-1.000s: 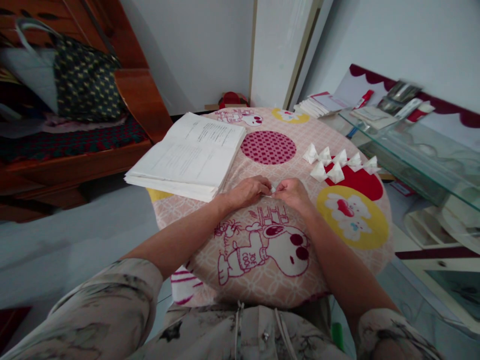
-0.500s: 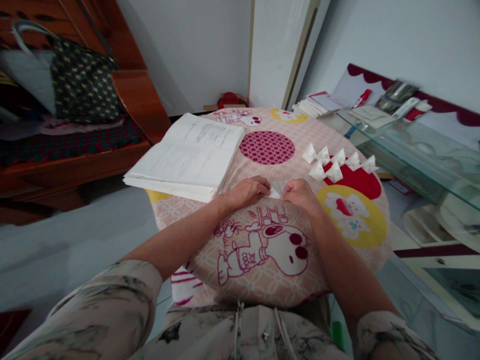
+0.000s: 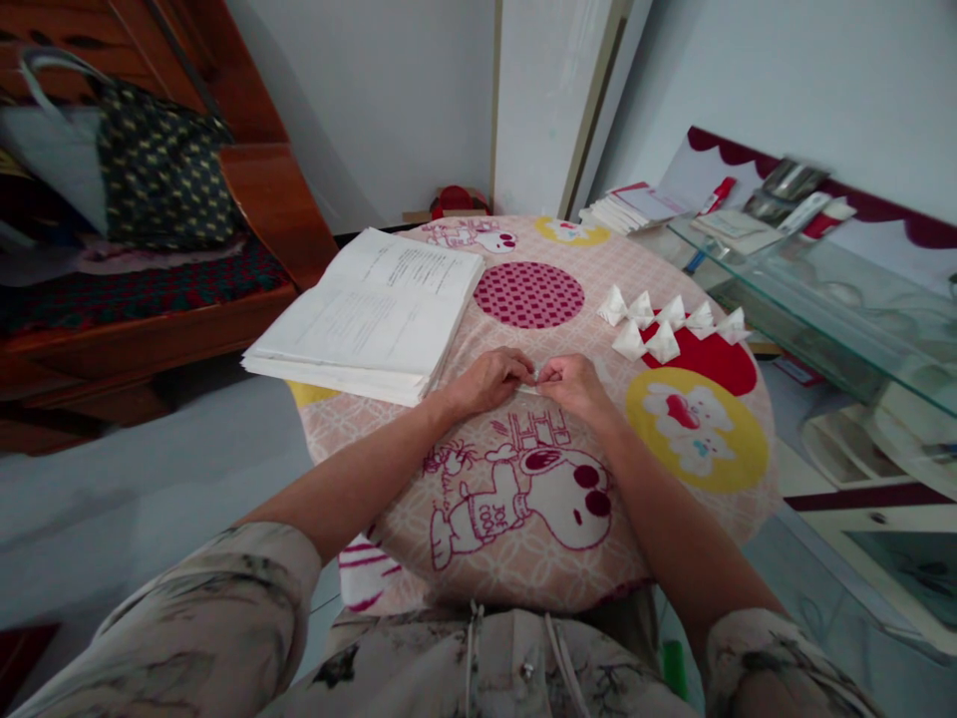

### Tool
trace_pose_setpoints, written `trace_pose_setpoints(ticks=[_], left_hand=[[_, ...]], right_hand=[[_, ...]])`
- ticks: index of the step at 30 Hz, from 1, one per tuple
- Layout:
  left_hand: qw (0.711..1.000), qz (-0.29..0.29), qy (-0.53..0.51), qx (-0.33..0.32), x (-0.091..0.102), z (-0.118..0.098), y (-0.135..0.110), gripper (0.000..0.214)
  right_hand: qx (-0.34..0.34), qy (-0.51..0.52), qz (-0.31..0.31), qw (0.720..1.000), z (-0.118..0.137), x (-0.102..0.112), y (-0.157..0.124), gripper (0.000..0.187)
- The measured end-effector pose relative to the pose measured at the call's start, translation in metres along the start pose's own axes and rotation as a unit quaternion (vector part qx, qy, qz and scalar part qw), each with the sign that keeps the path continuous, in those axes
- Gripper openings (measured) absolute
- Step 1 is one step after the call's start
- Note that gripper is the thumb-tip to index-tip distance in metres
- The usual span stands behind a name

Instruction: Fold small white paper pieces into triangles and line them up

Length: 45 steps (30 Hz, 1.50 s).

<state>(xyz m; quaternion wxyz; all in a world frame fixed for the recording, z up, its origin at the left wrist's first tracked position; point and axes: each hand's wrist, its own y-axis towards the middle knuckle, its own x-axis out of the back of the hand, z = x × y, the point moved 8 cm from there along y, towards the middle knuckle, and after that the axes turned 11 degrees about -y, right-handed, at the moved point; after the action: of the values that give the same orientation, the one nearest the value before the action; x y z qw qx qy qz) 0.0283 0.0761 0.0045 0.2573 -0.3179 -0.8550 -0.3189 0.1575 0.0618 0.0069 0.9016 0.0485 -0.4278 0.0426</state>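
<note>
My left hand (image 3: 489, 378) and my right hand (image 3: 572, 384) meet fingertip to fingertip at the middle of a round table under a pink cartoon-print cloth (image 3: 523, 538). Both pinch a small folded piece of white paper (image 3: 536, 376) that lies against the cloth and is mostly hidden by the fingers. Several finished white folded paper pieces (image 3: 662, 324) lie in a cluster to the right, beyond my right hand. A thick open stack of printed white sheets (image 3: 370, 314) rests at the table's left edge, just beyond my left hand.
A glass-topped shelf (image 3: 822, 299) with papers and small items runs along the right. A wooden bench (image 3: 150, 299) with a dark patterned bag (image 3: 160, 170) stands at the left. More stacked papers (image 3: 635, 204) lie behind the table near the wall.
Half a second ago my hands were slightly apart with the folded paper showing between them; now they have closed together over it.
</note>
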Motion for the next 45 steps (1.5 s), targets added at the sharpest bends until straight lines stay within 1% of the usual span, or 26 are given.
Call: trace_pose_setpoints(ticks=[3, 6, 10, 13, 16, 20, 23, 27, 28, 30, 32, 34, 35, 38, 39, 43, 45], left_hand=[[0.999, -0.016, 0.01, 0.05, 0.002, 0.001, 0.0, 0.02], [0.994, -0.034, 0.025, 0.097, 0.001, 0.002, 0.002, 0.013], [0.988, -0.053, 0.055, 0.134, -0.004, 0.007, 0.006, 0.015], [0.986, -0.055, 0.071, 0.141, -0.007, 0.012, 0.008, 0.019], [0.985, -0.055, 0.069, 0.145, -0.007, 0.016, 0.008, 0.018], [0.987, -0.028, 0.043, 0.152, -0.005, 0.02, 0.006, 0.017], [0.989, -0.008, 0.015, 0.146, 0.0, 0.027, 0.001, 0.031], [0.993, 0.006, -0.018, 0.115, 0.012, 0.034, -0.007, 0.045], [0.994, 0.006, -0.028, 0.103, 0.015, 0.033, -0.008, 0.049], [0.995, -0.015, -0.045, 0.091, 0.021, 0.032, -0.008, 0.053], [0.993, -0.042, -0.053, 0.098, 0.024, 0.029, -0.007, 0.046], [0.992, -0.045, -0.057, 0.107, 0.021, 0.024, -0.005, 0.039], [0.992, -0.036, -0.062, 0.107, 0.018, 0.02, -0.004, 0.04], [0.99, -0.014, -0.099, 0.1, 0.009, 0.008, -0.002, 0.054], [0.988, -0.008, -0.109, 0.105, 0.006, 0.006, -0.002, 0.052], [0.979, -0.004, -0.153, 0.132, 0.0, -0.001, -0.005, 0.023], [0.973, -0.016, -0.184, 0.139, 0.0, -0.004, -0.006, 0.018]], right_hand=[[-0.018, -0.001, 0.011, 1.0, -0.004, -0.001, 0.001, 0.005], [-0.025, -0.011, 0.007, 1.0, -0.006, -0.001, 0.001, 0.005], [-0.017, -0.029, 0.002, 0.999, -0.004, 0.0, 0.002, 0.009], [-0.009, -0.037, -0.002, 0.999, -0.002, 0.0, 0.002, 0.013], [-0.01, -0.039, 0.003, 0.999, -0.002, 0.0, 0.002, 0.01], [-0.022, -0.039, 0.012, 0.999, -0.003, -0.001, 0.001, 0.009], [-0.035, -0.039, 0.008, 0.999, -0.006, -0.001, 0.0, 0.008], [-0.072, -0.04, -0.016, 0.996, -0.015, 0.003, -0.002, 0.012], [-0.08, -0.039, -0.02, 0.996, -0.018, 0.004, -0.003, 0.014], [-0.087, -0.029, -0.013, 0.996, -0.021, 0.005, -0.005, 0.017], [-0.089, -0.004, 0.008, 0.996, -0.022, 0.004, -0.008, 0.016], [-0.091, 0.029, 0.02, 0.995, -0.022, 0.004, -0.011, 0.015], [-0.092, 0.044, 0.023, 0.995, -0.021, 0.005, -0.012, 0.015], [-0.079, 0.086, 0.038, 0.992, -0.019, 0.003, -0.018, 0.018], [-0.073, 0.098, 0.032, 0.992, -0.018, 0.003, -0.021, 0.019], [-0.067, 0.137, -0.026, 0.988, -0.02, 0.006, -0.031, 0.021], [-0.065, 0.122, -0.067, 0.988, -0.019, 0.012, -0.036, 0.025]])
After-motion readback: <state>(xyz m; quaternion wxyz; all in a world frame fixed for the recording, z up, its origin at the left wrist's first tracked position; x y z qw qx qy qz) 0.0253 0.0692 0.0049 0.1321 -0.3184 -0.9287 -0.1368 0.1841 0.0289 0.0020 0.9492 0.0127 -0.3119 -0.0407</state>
